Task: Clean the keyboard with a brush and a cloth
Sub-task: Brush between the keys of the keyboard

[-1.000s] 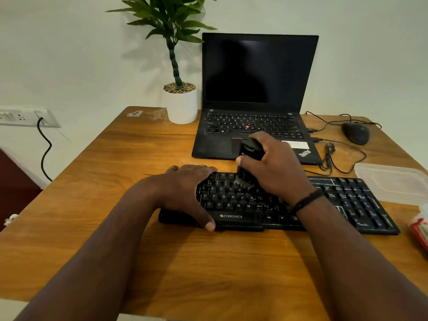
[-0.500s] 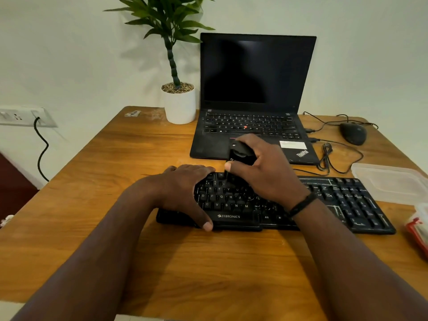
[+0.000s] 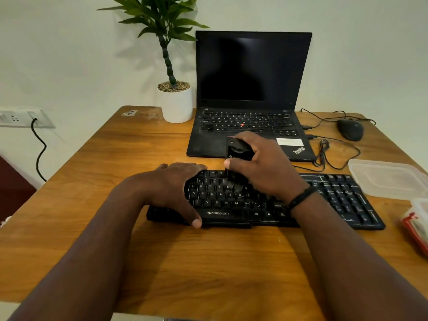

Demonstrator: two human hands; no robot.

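A black Zebronics keyboard (image 3: 335, 198) lies across the wooden desk (image 3: 208, 262) in front of me. My right hand (image 3: 266, 167) grips a black brush (image 3: 238, 151) upright, its bristles down on the middle letter keys. My left hand (image 3: 171, 188) rests on the keyboard's left end, fingers over the far edge and thumb at the near edge, and covers the keys there. No cloth is in view.
An open laptop (image 3: 250, 89) with a dark screen stands behind the keyboard. A potted plant (image 3: 176, 100) is to its left, a black mouse (image 3: 350, 129) with cables to its right. A clear plastic lid (image 3: 389, 179) and a red-edged container (image 3: 416, 225) sit at the right edge.
My right hand has swept the brush back and forth over the middle keys, first left and away, now back toward the lower rows. The left hand stayed put.
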